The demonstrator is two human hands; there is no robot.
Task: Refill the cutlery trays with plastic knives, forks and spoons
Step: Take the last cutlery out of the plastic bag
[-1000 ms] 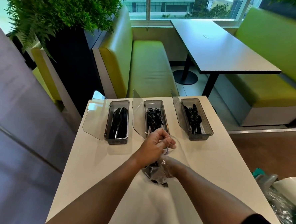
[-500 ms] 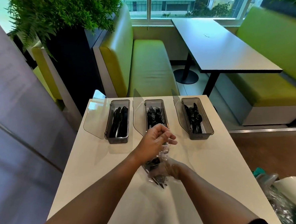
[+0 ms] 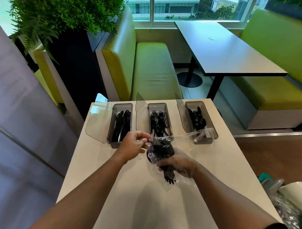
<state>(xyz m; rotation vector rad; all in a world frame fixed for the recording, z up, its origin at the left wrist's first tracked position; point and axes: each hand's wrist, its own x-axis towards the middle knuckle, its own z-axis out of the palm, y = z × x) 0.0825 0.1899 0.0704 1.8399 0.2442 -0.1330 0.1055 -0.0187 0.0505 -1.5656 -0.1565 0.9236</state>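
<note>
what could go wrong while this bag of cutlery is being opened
The left hand pinches the bag at its top while the right hand grips its middle. A sudden tear could scatter the cutlery across the table. A strip of clear plastic lies over the right tray at its near end and might snag it or fall in.

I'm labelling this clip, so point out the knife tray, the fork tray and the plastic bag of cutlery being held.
knife tray (image 3: pixel 114 144): head view, on its near end wall.
fork tray (image 3: pixel 157 103): head view, on its far rim.
bag of cutlery (image 3: pixel 162 148): head view, on its upper half.
</note>
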